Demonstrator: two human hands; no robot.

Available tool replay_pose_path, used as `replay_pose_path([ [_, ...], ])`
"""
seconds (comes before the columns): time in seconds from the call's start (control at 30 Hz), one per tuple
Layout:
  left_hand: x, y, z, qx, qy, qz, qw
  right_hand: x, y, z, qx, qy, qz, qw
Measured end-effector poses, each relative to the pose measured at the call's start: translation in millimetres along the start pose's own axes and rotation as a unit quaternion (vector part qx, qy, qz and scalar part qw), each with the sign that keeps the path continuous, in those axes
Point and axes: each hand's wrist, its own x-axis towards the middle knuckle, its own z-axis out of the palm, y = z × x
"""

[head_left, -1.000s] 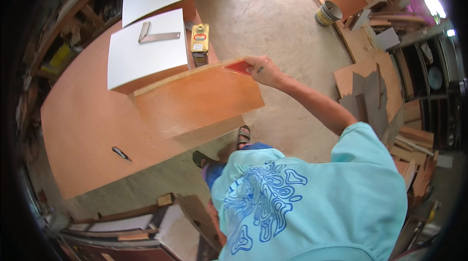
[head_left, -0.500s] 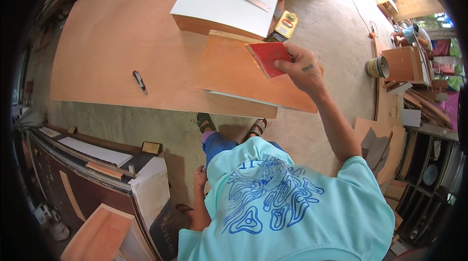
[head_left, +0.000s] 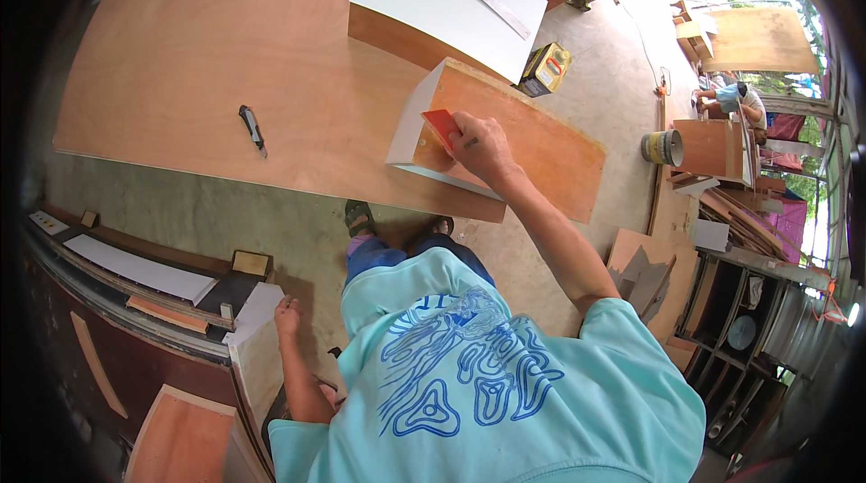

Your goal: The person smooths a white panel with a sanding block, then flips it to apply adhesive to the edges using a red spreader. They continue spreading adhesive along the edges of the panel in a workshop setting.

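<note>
My right hand (head_left: 484,147) is closed around a flat red piece (head_left: 440,128), thin like a spreader card. It holds the piece at the near left edge of a wooden box (head_left: 532,145), where the wood face meets a white side (head_left: 411,117). Whether the red piece touches the box I cannot tell. This box rests on a large plywood panel (head_left: 207,59) and sticks out past its right edge. Down at my left side hangs my left hand (head_left: 287,315), its fingers loosely apart and nothing visible in them.
A utility knife (head_left: 253,131) lies on the panel. Farther off, a white-topped box (head_left: 442,0) carries a try square (head_left: 496,2), with a yellow can (head_left: 546,68) beside it. A cabinet (head_left: 162,330) stands at lower left. At far right are a bucket (head_left: 663,147) and another person (head_left: 735,104).
My right hand has come down and left with the red piece to the box's left edge. The box's white side now shows. My left arm has swung outward, and the view has shifted.
</note>
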Motion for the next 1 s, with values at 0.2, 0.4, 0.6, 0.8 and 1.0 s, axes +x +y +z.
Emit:
replay_pose_path([
  [0.2,-21.3,58.4,21.7,-0.027,-0.041,-0.003,0.999,-3.8,-11.2,-3.3,-0.090,-0.006,0.000,0.996],
  [0.4,-31.3,35.1,50.2,-0.052,-0.105,-0.052,0.992,-67.9,-16.1,24.5,-0.001,0.017,-0.144,0.989],
  [0.6,-28.2,14.1,39.0,-0.017,-0.095,-0.088,0.991,6.8,12.4,-19.8,-0.018,0.152,-0.035,0.988],
  [0.8,11.5,7.5,3.7,0.004,-0.110,-0.036,0.993,86.0,34.3,-21.1,-0.113,0.083,0.036,0.989],
  [1.0,5.9,19.3,3.9,-0.061,-0.019,0.012,0.998,12.1,12.8,23.2,-0.087,0.015,-0.113,0.990],
])
